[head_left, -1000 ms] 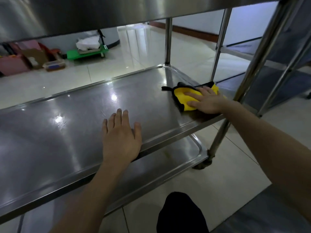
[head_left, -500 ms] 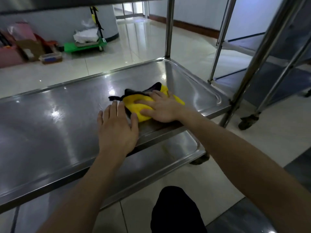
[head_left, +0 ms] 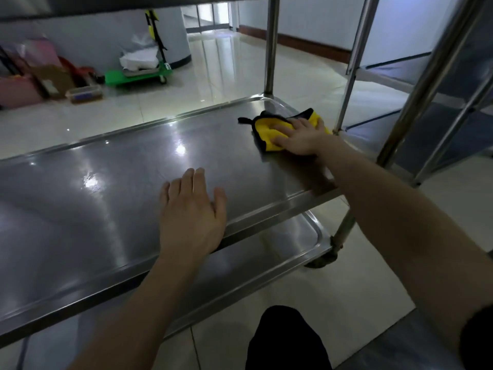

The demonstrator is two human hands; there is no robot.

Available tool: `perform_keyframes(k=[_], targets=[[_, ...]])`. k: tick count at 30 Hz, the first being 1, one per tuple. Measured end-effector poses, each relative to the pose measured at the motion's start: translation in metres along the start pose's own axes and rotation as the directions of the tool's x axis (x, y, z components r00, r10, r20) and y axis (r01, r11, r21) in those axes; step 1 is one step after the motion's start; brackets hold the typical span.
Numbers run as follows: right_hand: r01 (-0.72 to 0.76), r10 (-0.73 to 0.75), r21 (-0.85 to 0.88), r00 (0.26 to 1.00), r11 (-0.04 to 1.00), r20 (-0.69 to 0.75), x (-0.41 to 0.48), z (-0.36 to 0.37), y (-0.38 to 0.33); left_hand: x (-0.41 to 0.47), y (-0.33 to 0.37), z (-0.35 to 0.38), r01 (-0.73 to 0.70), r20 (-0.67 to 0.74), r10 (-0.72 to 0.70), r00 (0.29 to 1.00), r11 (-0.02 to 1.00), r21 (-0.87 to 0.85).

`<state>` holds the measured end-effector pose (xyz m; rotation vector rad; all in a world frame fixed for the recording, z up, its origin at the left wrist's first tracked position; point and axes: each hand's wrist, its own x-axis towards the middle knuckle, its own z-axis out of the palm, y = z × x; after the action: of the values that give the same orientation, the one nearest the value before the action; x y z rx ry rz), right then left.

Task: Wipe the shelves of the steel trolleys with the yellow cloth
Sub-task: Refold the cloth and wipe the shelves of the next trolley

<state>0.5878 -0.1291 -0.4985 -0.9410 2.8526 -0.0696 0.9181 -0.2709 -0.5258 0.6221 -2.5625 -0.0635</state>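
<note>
The middle steel shelf [head_left: 112, 198] of the trolley stretches across the view, shiny and reflecting light. A yellow cloth [head_left: 268, 129] with a dark edge lies at the shelf's far right end. My right hand [head_left: 300, 137] presses flat on the cloth, fingers straight and spread over it. My left hand [head_left: 190, 212] rests palm down on the shelf near its front rim, fingers straight, holding nothing. The lower shelf [head_left: 266, 260] shows beneath the front rim.
A second steel trolley [head_left: 432, 76] stands close on the right. Trolley posts [head_left: 271, 46] rise at the far right corner. A green dolly [head_left: 138, 74] with white bags, boxes and a pink bin [head_left: 18, 92] sit on the tiled floor behind. My dark knee [head_left: 285, 340] is below.
My right hand slid the cloth from the right end toward the left hand, then back out to the shelf's far right end. My left hand stayed flat on the shelf.
</note>
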Motion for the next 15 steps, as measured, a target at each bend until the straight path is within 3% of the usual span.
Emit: perform_keyframes(k=[3,7,12,15], targets=[[0.022,-0.022,0.032,0.999,0.999,0.023,0.034,-0.004,-0.060,0.004,-0.001,-0.001,0.003,0.001,-0.003,1.000,1.000,0.009],[0.214,-0.214,0.004,0.976,0.977,0.038,-0.002,0.008,-0.113,0.007,-0.002,-0.005,0.032,-0.030,-0.032,0.999,0.999,0.003],[0.472,-0.471,0.018,0.882,0.882,-0.024,-0.125,0.026,-0.079,0.005,-0.003,-0.005,0.050,-0.092,-0.053,0.994,0.998,-0.034],[0.463,-0.461,-0.008,0.881,0.886,-0.110,-0.182,0.037,-0.056,0.004,-0.001,-0.007,0.048,-0.153,-0.058,0.987,0.997,-0.068]])
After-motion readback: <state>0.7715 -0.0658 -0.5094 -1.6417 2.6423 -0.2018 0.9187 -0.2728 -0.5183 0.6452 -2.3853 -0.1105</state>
